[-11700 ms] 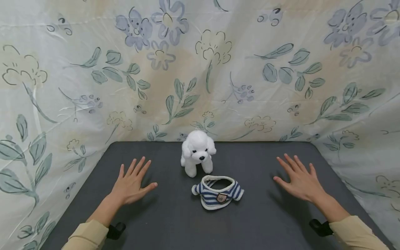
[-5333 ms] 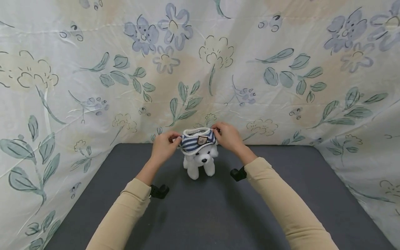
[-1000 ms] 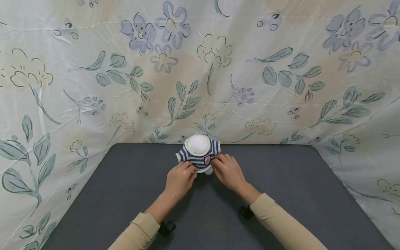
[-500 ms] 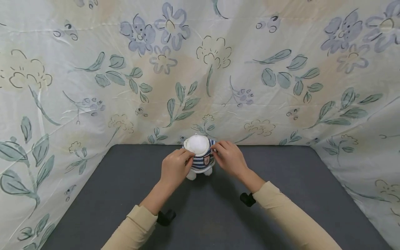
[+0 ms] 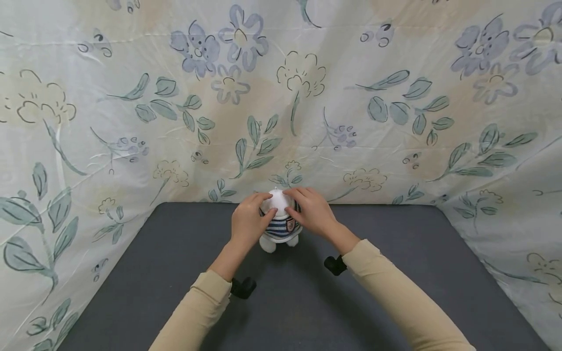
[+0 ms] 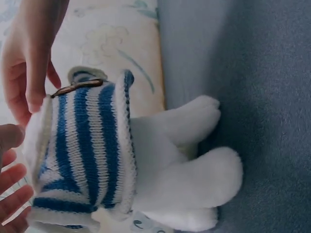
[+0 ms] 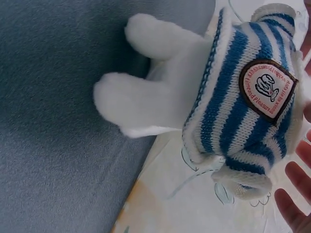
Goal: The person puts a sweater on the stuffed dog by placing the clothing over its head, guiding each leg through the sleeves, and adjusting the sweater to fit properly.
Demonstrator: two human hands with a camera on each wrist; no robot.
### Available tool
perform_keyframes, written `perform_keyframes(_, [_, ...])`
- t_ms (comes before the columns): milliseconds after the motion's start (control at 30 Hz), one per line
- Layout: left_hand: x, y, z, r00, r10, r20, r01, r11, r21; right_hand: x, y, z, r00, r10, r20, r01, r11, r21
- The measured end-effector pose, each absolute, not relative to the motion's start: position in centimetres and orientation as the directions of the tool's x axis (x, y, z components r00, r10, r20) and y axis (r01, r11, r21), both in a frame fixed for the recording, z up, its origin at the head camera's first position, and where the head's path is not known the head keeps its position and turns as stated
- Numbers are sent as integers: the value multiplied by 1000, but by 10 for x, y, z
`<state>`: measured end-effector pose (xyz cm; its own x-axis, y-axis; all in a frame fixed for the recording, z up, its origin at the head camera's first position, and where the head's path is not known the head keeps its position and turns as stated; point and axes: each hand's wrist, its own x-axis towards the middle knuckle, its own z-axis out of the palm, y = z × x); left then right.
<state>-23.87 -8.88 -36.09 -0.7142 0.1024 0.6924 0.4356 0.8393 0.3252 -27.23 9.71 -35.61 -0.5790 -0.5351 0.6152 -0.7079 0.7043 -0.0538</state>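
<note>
Fingers relaxed and parted, the left hand (image 5: 250,220) at nine o'clock and right hand (image 5: 313,212) at three cup the white top of a toy dog (image 5: 277,204); firmness can't be told. Its striped sweater (image 5: 276,227) shows at six. Beyond the table's (image 5: 373,292) twelve-o'clock edge hangs a flowered curtain (image 5: 395,156).

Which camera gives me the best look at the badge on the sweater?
The right wrist view: the badge appears large there and nearly face-on, with its dark border, red lettering and drawing visible. The head view shows it small, its print unreadable. The left wrist view catches it nearly edge-on, as a thin brown strip.
</note>
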Motion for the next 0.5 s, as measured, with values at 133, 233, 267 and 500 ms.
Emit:
perform_keyframes(133, [-244, -88, -366, -749, 72, 659, 409, 832, 374, -275, 97, -356, -621, -536, 571, -709, 694, -120])
perform_keyframes(233, [-246, -87, -369, -777, 58, 627, 380, 837, 394, -277, 97, -356, -648, -543, 535, -707, 689, -159])
perform_keyframes(267, [-246, -87, -369, -789, 54, 613, 369, 839, 401, -277, 97, -356, -656, -545, 522, -706, 688, -168])
perform_keyframes(500, [-244, -88, -371, -861, 44, 507, 291, 861, 418, -278, 100, -358, -696, -550, 461, -685, 703, -194])
